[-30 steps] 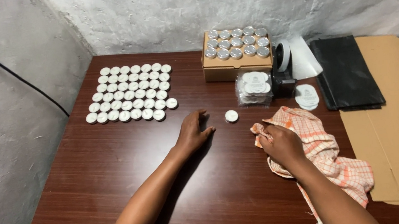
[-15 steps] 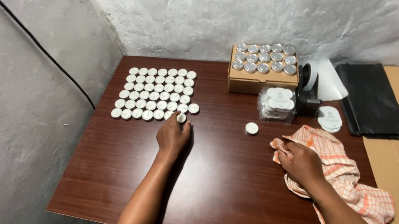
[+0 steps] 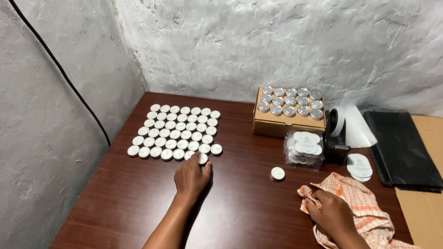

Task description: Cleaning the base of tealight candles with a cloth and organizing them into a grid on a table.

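Lid (image 3: 202,158), small and white, at the near edge of the lid grid (image 3: 174,131), far left of the bench (image 3: 130,210) | left hand (image 3: 192,175) grip pinched on it | right hand (image 3: 331,213) grip clenched on checked cloth (image 3: 367,216), near right | lone lid (image 3: 277,173) between the hands.

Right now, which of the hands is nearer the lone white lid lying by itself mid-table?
Right. The right hand rests on the checked cloth just below the lone lid; the left hand is farther off at the lid grid.
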